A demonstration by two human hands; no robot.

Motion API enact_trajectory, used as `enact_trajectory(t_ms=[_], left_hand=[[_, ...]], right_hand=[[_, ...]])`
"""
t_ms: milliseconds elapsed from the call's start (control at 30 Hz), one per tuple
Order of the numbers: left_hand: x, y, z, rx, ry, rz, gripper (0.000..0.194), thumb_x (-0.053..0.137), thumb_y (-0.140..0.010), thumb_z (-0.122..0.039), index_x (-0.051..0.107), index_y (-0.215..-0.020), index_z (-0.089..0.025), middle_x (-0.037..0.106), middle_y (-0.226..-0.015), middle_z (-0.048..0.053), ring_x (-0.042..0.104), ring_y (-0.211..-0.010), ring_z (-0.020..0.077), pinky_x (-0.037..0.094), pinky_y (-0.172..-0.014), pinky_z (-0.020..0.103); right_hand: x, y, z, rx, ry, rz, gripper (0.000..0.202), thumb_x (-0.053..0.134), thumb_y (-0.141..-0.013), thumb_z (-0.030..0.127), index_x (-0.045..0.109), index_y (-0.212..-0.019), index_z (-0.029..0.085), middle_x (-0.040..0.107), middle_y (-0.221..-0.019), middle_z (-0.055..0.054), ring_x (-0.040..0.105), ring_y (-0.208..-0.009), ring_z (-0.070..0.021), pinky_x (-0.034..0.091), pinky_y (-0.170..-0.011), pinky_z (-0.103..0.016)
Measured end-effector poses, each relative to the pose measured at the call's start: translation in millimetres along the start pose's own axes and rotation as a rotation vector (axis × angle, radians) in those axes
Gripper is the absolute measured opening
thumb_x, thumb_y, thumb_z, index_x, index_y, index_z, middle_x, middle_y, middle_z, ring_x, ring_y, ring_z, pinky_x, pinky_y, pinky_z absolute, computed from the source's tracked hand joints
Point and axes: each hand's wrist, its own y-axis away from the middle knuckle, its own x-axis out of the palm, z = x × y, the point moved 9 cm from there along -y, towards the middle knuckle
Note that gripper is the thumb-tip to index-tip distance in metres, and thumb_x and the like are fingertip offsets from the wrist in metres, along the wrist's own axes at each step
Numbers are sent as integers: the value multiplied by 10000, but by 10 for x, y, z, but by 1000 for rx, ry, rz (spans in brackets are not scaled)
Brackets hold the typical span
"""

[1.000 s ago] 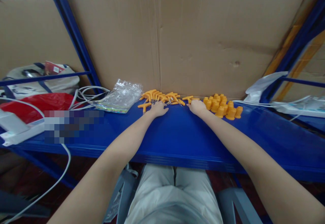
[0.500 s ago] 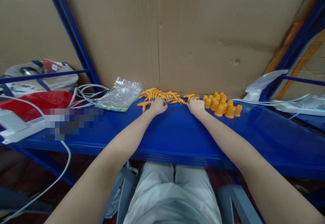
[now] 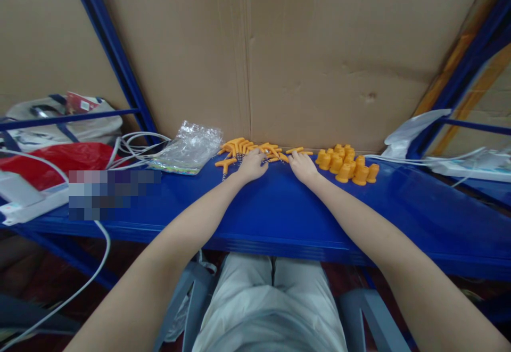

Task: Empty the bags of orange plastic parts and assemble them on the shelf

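Note:
On the blue shelf top [image 3: 287, 208], a row of orange T-shaped plastic pieces [image 3: 237, 144] with small metal chains lies along the cardboard. My left hand [image 3: 253, 166] rests at the front of this pile, fingers apart and reaching over the pieces. One separate T-shaped piece [image 3: 225, 163] lies to its left with its chain hanging toward me. My right hand [image 3: 303, 168] lies palm down with fingers stretched over another orange T-shaped piece [image 3: 295, 150], partly hidden by them. Right of it stands a group of orange cup-like pieces [image 3: 344, 163].
A clear plastic bag [image 3: 191, 147] lies left of the pile, beside coiled white cables [image 3: 138, 141]. Further left are a red bag [image 3: 72, 160] and a white power strip [image 3: 35, 200]. Cardboard [image 3: 319, 64] walls off the back; blue uprights [image 3: 115, 59] frame the sides.
My left hand has shifted slightly right and its fingers have opened out. My right hand has moved slightly left, its fingers now stretched forward over the T-shaped piece.

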Motion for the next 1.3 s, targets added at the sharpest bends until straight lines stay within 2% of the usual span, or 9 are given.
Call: enact_trajectory(t_ms=[100,267,433,533,600,733,933,1100,1300], left_hand=[[-13,-7,-240,135,-28,-6,341,493,-894,-143,716,-1151,-122,676,-1249,148,616,-1191,263,465,-1094,403],[204,-127,-472,267,-129,151,453,443,-899,-90,645,-1298,-160,635,-1383,136,578,-1301,252,442,-1116,404],[455,-330,-469,252,-172,320,543,431,-932,-74,563,-1425,-260,547,-1527,89,511,-1396,234,410,-1154,445],[491,-421,-476,202,-187,350,515,405,-972,-95,595,-1401,-305,557,-1520,72,487,-1416,243,381,-1171,487],[469,-462,-494,157,-189,346,483,409,-987,-116,628,-1375,-304,595,-1470,87,491,-1411,249,383,-1164,464],[425,-505,-522,47,-213,374,486,398,-994,-127,630,-1385,-299,582,-1467,114,521,-1382,269,413,-1120,430],[441,-515,-534,-86,-303,477,474,432,-972,-224,605,-1412,-257,553,-1515,120,496,-1402,322,330,-1151,542],[424,-513,-519,-111,-338,446,495,407,-975,-362,625,-1383,-187,619,-1444,149,531,-1357,361,282,-1148,587],[452,-544,-452,-66,-315,385,442,419,-944,-174,682,-1300,-191,705,-1316,157,617,-1257,344,268,-1135,609]], right_hand=[[5,13,0,-1,-13,14,434,283,-1016,79,632,-1273,63,641,-1245,-225,611,-1178,-277,414,-932,-342],[-63,46,-100,36,-71,-8,447,284,-1004,79,623,-1296,76,655,-1251,-212,593,-1197,-288,403,-943,-372],[-282,109,-559,218,-167,-148,430,337,-956,75,650,-1249,112,664,-1255,-204,585,-1176,-300,399,-927,-389],[-375,168,-899,360,-240,-209,456,332,-953,90,650,-1278,128,664,-1293,-193,589,-1190,-304,416,-933,-399],[-393,205,-1074,440,-284,-213,459,323,-965,117,661,-1275,140,669,-1306,-186,601,-1196,-303,430,-942,-405],[-311,262,-1246,540,-313,-93,441,364,-973,167,686,-1274,176,689,-1303,-166,626,-1212,-294,455,-974,-413],[-29,296,-1259,521,-279,172,395,470,-949,166,739,-1237,186,709,-1293,-162,649,-1233,-293,487,-1002,-407],[80,227,-1316,455,-274,159,414,529,-881,81,751,-1224,149,728,-1259,-164,690,-1165,-245,514,-965,-304],[156,128,-1359,386,-264,115,359,564,-865,59,772,-1154,108,751,-1178,-196,710,-1129,-266,536,-943,-319]])
